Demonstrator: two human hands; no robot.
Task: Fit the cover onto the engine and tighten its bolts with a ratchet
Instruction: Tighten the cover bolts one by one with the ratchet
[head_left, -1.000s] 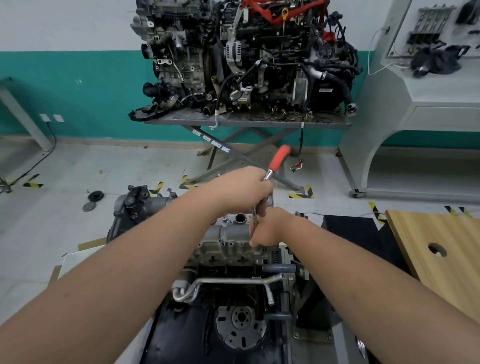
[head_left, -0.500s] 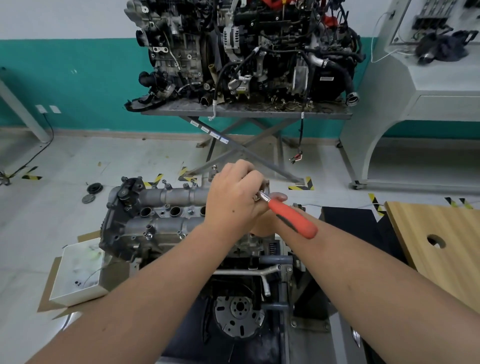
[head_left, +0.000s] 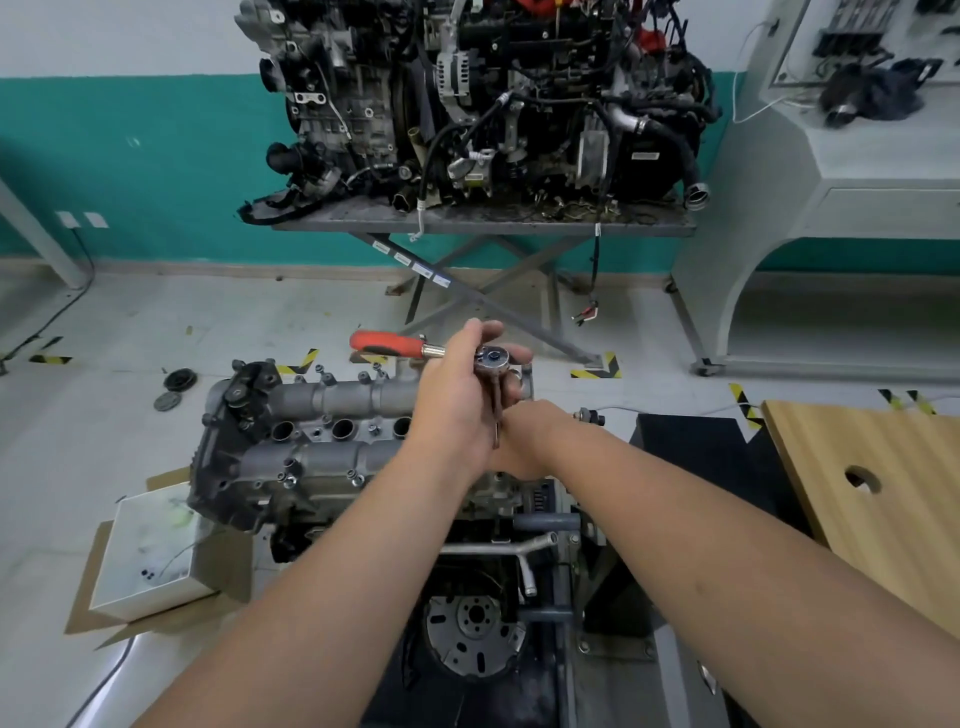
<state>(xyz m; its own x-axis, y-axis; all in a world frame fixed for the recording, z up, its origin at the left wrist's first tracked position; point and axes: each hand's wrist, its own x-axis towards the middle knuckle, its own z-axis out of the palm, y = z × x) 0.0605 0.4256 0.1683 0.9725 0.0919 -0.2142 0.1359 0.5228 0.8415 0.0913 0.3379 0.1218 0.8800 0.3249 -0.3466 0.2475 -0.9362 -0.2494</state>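
Centrally, a ratchet (head_left: 470, 364) with a ribbed orange grip and a round steel head is held by the left hand (head_left: 460, 402), whose fingers are curled around the neck, handle pointing left. A thin steel extension is seen dropping from the head to the right hand (head_left: 527, 441), which is wrapped around its lower end. Below, the cast grey cover (head_left: 332, 421), lumpy and round-holed, is seated atop the engine (head_left: 467, 597).

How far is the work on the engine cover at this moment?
Done: the cover sits on the engine. In hand: the left hand grips the ratchet by its head, and the right hand steadies the extension below. Left: whether other bolts are tight cannot be told.
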